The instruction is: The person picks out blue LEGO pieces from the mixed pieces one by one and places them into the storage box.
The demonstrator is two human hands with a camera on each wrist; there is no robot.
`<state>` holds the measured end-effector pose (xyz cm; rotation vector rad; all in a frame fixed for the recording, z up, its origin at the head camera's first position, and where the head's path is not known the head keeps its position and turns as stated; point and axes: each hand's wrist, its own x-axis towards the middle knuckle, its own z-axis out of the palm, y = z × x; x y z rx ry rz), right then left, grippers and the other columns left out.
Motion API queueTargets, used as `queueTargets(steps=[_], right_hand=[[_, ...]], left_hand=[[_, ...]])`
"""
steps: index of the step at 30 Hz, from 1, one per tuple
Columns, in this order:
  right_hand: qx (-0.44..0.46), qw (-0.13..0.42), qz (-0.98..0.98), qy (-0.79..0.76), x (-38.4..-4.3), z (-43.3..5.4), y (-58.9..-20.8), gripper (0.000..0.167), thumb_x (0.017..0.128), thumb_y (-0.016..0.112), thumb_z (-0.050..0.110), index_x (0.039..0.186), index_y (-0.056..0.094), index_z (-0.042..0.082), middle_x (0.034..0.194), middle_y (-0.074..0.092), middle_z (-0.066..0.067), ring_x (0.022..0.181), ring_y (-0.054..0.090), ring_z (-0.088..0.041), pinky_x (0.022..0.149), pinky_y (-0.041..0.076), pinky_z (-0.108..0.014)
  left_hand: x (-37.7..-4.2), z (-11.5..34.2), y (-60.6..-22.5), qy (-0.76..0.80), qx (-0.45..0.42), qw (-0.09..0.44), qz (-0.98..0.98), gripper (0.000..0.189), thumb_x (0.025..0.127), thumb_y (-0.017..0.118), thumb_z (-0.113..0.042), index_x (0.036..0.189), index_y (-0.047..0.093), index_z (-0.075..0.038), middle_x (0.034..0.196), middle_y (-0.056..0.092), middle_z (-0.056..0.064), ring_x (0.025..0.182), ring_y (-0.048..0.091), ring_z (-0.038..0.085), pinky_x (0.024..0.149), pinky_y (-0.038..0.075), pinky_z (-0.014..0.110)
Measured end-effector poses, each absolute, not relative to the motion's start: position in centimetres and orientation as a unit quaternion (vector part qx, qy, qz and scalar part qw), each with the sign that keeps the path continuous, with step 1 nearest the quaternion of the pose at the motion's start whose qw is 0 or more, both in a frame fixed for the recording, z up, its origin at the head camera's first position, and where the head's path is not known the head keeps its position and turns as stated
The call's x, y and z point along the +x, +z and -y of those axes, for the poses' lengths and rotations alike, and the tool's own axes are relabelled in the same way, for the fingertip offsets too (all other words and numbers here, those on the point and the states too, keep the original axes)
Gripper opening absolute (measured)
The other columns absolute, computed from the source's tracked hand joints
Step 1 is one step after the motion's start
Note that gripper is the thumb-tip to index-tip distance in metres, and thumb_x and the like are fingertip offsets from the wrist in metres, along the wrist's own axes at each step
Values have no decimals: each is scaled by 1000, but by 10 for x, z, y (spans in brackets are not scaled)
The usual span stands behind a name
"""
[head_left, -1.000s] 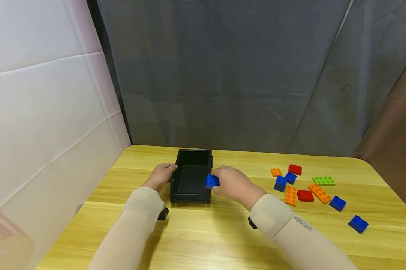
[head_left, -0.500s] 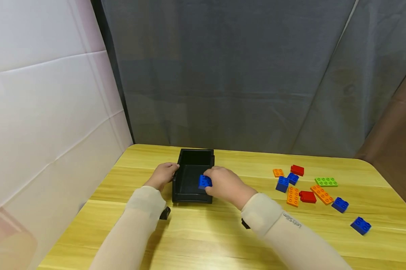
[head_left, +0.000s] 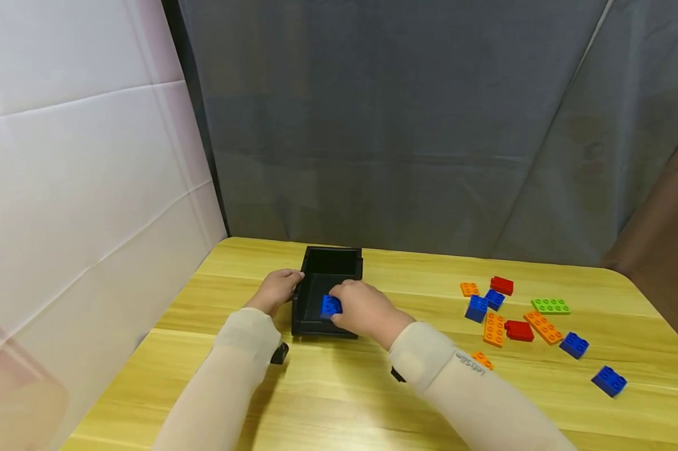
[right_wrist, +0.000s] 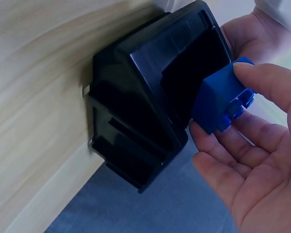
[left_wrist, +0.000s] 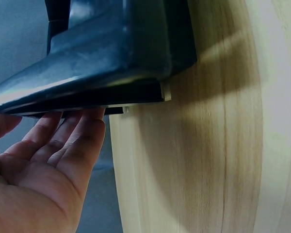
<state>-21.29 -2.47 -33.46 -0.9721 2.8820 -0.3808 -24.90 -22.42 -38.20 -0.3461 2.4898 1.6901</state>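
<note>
A black plastic bin (head_left: 323,329) with a low front stands on the wooden table. My left hand (head_left: 275,290) grips its left side, the thumb at the rim; in the left wrist view the fingers (left_wrist: 80,141) reach up under the overhanging edge. Between thumb and fingertips, my right hand (head_left: 367,311) pinches a blue toy brick (head_left: 330,305), which overlaps the bin's inside in the head view. The right wrist view shows this brick tilted, studs toward the palm, right at the bin's opening.
On the right lie loose bricks: red ones (head_left: 519,331), several blue ones (head_left: 609,381), orange ones (head_left: 493,329) and a green one (head_left: 550,305). A small orange brick (head_left: 483,360) peeks out beside the right sleeve. Grey cloth (head_left: 400,138) hangs behind the table (head_left: 339,401), white cloth at left.
My right hand has carried the blue brick leftward from the bin's right edge to over its inside. The small orange brick has come into view beside the sleeve. The left hand keeps its grip.
</note>
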Motion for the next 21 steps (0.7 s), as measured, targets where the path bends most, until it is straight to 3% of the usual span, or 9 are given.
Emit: queueTargets(steps=[21], right_hand=[[-331,45,-936,-110,-220,46,-344,43,89,70,28,125,63,6,118,64,-10,93,62,-18,88,53,-34]], left_hand=[[-249,225,-381,558,-113,54,-820,42,103,42,-21,135,49,6,135,50,23,117,50,34,104,42,46]])
